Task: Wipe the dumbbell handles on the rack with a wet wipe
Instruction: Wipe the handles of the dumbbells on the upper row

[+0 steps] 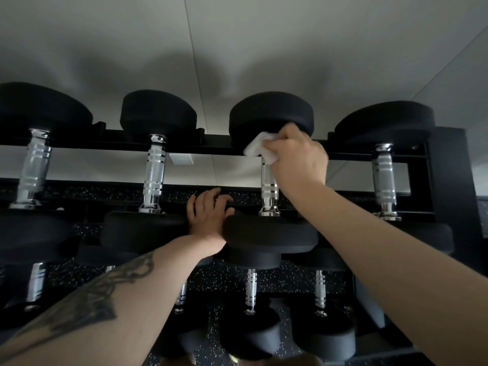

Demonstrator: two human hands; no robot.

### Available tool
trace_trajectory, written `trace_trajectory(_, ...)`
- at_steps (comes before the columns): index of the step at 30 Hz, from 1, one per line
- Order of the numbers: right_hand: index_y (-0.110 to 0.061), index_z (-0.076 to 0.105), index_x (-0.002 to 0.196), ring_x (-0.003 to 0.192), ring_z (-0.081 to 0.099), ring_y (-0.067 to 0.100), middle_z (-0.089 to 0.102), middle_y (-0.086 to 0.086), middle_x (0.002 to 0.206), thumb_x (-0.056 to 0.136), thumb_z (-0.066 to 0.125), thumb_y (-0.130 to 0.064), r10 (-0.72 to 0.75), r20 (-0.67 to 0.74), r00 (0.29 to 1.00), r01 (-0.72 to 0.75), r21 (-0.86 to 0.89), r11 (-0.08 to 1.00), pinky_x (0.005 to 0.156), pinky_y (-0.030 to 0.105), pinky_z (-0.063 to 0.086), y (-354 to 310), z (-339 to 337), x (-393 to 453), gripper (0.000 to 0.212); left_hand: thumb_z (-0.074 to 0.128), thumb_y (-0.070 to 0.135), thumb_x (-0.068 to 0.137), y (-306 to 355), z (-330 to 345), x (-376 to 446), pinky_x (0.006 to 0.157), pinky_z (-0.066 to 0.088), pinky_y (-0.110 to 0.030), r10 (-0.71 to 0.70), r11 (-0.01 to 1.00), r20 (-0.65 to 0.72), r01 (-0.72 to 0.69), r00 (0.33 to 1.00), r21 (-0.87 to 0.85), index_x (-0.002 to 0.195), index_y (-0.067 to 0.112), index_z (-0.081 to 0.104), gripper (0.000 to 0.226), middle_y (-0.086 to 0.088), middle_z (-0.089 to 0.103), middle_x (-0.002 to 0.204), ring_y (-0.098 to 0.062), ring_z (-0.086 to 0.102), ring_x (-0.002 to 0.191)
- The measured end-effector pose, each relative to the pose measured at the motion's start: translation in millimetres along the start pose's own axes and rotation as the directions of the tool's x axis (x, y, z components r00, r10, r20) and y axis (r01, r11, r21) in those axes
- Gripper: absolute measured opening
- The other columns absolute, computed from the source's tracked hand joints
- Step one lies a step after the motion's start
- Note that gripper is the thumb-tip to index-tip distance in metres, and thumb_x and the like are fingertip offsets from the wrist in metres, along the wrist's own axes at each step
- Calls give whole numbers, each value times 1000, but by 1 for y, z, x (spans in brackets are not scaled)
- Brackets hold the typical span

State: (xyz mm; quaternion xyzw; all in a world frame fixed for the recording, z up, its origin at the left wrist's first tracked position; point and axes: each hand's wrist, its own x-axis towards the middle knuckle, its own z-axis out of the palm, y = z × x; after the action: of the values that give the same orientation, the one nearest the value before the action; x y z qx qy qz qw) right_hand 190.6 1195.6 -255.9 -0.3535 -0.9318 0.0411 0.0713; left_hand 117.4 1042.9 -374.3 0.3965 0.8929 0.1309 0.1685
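Observation:
Black dumbbells with chrome handles lie on a black rack (446,180), several on the top shelf. My right hand (299,157) grips a white wet wipe (260,147) and holds it around the far end of the third dumbbell's chrome handle (268,188), just under its far head (272,114). My left hand (208,215) rests with straight fingers on the front rail, between the near heads of the second dumbbell (142,228) and the third (269,233). The upper part of that handle is hidden by the wipe and my fingers.
Chrome handles of the other top-shelf dumbbells stand at the left (34,167), centre-left (155,173) and right (384,178). A lower shelf holds smaller dumbbells (250,291). A white wall with a socket plate (181,159) is behind; speckled black flooring (224,281) lies below.

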Motion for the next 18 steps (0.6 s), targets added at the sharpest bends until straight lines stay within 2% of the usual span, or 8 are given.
trace_trajectory(3, -16, 66, 112, 109, 44, 25, 44, 7, 120, 83, 58, -7, -70, 88, 994, 79, -111, 991, 70, 33, 40, -13, 9, 2, 31, 30, 32, 101, 0, 0, 1, 111, -16, -32, -10, 1000, 3, 10, 1000, 4, 132, 32, 39, 32, 2, 20, 151, -17, 6, 143)
trace_trajectory(6, -13, 64, 115, 118, 38, 26, 43, 7, 126, 87, 55, -12, -151, 142, 978, 174, -171, 970, 71, 31, 40, -19, 8, 2, 29, 30, 31, 101, 1, -2, 0, 111, -17, -31, -9, 1000, 18, 9, 1000, -1, 132, 31, 40, 32, 2, 20, 151, -17, 5, 143)
trace_trajectory(8, -16, 62, 118, 120, 37, 23, 43, 4, 124, 88, 55, -16, -290, 261, 921, 331, -130, 935, 79, 30, 43, -9, 3, -1, 30, 31, 31, 101, 1, -2, 0, 111, -17, -30, -8, 1000, 19, 8, 1000, -12, 131, 31, 40, 32, 1, 21, 151, -17, 6, 143)
trace_trajectory(10, -23, 61, 121, 117, 38, 19, 42, 1, 118, 88, 58, -16, -382, 336, 861, 418, -37, 908, 79, 29, 43, 8, -6, -3, 34, 30, 31, 101, 2, -2, 1, 111, -16, -31, -10, 1000, 13, 10, 1000, -15, 131, 31, 40, 32, 2, 21, 151, -17, 6, 143)
trace_trajectory(11, -27, 60, 124, 115, 40, 19, 42, 0, 116, 88, 57, -14, -387, 315, 867, 409, -4, 913, 80, 31, 45, 15, -9, -1, 38, 30, 30, 101, 2, -2, 0, 112, -16, -32, -13, 1000, 14, 13, 1000, -15, 131, 31, 40, 32, 2, 20, 151, -17, 5, 143)
trace_trajectory(13, -32, 55, 129, 109, 46, 21, 42, 1, 116, 89, 53, -8, -308, 219, 926, 309, 33, 951, 81, 36, 49, 21, -7, 6, 47, 30, 31, 101, 2, -2, 0, 112, -16, -33, -17, 1000, 18, 17, 1000, -18, 131, 32, 39, 31, 2, 20, 151, -17, 5, 143)
trace_trajectory(16, -31, 56, 127, 91, 50, 20, 39, 3, 123, 88, 53, -5, -183, 173, 968, 157, 151, 976, 79, 33, 50, 16, 7, 0, 47, 29, 31, 101, 2, -3, 0, 111, -17, -32, -17, 1000, 15, 17, 1000, -8, 131, 31, 39, 32, 2, 20, 151, -17, 5, 143)
trace_trajectory(18, -27, 62, 117, 90, 44, 15, 38, 2, 115, 84, 57, -2, -257, 173, 951, 223, 195, 955, 77, 29, 47, 20, 16, -12, 42, 29, 31, 101, 2, -3, -1, 111, -17, -32, -13, 1000, 16, 13, 1000, -8, 131, 31, 39, 32, 2, 20, 151, -17, 6, 143)
